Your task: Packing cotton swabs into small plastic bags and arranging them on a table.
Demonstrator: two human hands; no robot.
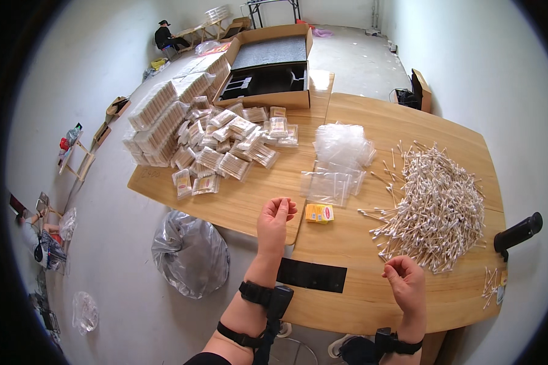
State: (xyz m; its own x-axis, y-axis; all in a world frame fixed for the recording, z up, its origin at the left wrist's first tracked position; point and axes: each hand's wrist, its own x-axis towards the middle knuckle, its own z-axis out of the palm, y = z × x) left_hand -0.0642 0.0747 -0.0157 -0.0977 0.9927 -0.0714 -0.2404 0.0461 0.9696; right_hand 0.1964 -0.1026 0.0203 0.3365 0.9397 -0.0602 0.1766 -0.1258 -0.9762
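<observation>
My left hand hovers over the front edge of the left table, just left of a small stack of yellow cards. Its fingers are curled together and nothing shows in them. My right hand is closed too, thumb against fingers, with nothing visible in it. It is near the front of a big loose heap of cotton swabs with wooden sticks. Beyond the cards lie clear plastic bags, spread in an overlapping pile. A black flat strip lies on the table between my forearms.
Many filled swab packets lie scattered at the left, beside stacked packs. Behind them stands an open cardboard box with black foam. A black cylindrical object juts up at the right edge. A grey plastic bag sits below. People sit farther off.
</observation>
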